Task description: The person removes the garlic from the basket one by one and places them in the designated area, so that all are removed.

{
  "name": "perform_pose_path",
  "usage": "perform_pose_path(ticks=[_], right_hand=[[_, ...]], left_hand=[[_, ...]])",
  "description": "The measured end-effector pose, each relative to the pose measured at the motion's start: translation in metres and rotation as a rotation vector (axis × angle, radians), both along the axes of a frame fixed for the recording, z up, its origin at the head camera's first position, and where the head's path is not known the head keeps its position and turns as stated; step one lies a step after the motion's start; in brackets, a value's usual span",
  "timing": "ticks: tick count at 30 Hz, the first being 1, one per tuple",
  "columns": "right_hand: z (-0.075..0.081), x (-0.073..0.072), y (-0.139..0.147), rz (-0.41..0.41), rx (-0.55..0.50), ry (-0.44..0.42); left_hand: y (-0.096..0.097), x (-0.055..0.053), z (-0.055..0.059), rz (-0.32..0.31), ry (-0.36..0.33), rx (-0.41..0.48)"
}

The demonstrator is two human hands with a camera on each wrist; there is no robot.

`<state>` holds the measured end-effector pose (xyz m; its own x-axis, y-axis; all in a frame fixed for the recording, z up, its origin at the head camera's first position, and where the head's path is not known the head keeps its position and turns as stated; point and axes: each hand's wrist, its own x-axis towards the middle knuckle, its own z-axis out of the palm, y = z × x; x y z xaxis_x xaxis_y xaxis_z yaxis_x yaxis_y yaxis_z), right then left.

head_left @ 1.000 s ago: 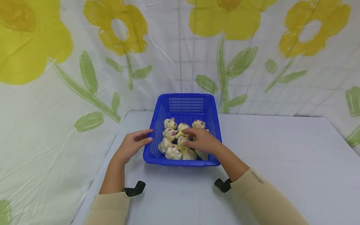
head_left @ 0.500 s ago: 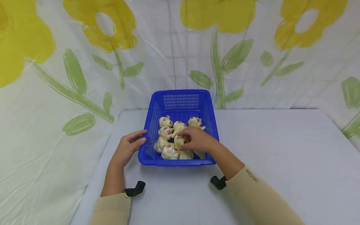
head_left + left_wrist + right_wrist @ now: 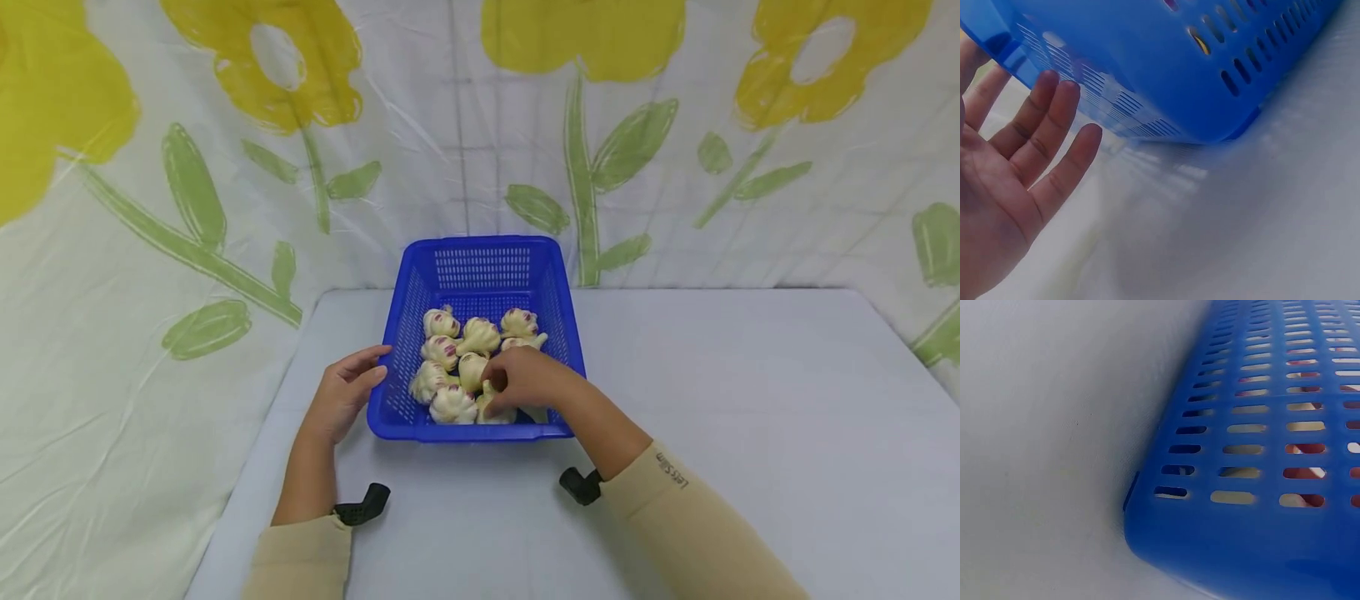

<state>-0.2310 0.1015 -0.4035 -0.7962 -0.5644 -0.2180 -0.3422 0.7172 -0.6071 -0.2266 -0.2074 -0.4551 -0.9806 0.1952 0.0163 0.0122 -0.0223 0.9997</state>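
A blue slotted plastic basket (image 3: 405, 429) holds several garlic bulbs (image 3: 452, 406), cream with purple streaks. Its near left rim is where my left hand (image 3: 341, 396) rests, fingertips right at the edge. In the left wrist view the fingers (image 3: 1063, 112) spread, only slightly bent, along the basket's outer wall. My right hand (image 3: 528, 379) reaches down inside, over the near right part, thumb and fingers bent around a garlic bulb (image 3: 487, 392) whose stem points up. The hand covers part of that bulb. Through the slots in the right wrist view, only pieces of bulbs and fingers show.
The basket stands on a white-covered table (image 3: 712, 417), toward its back edge. Behind and to the left hangs a white cloth (image 3: 420, 167) with painted yellow flowers. Each wrist carries a small black camera mount (image 3: 363, 504).
The head view has shifted, so the basket appears further left and slightly higher. My right hand has dropped slightly among the bulbs, and the near one has turned stem up. The left hand stays at the rim.
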Motion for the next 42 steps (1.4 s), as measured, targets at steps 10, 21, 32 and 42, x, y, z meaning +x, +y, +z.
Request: perform_pose_path(ticks=[10, 21, 32, 42], right_hand=[[0.0, 0.0, -0.001, 0.082, 0.136, -0.061], [0.002, -0.002, 0.0, 0.069, 0.047, -0.043], [0.003, 0.001, 0.005, 0.024, -0.094, -0.018], [0.005, 0.002, 0.011, -0.049, -0.263, 0.034]], left_hand=[[0.001, -0.003, -0.007, -0.022, 0.034, 0.073], [0.005, -0.005, -0.006, 0.02, 0.043, 0.119], [0.008, -0.003, -0.006, 0.04, 0.035, 0.14], [0.006, -0.005, -0.009, 0.031, 0.057, 0.101]])
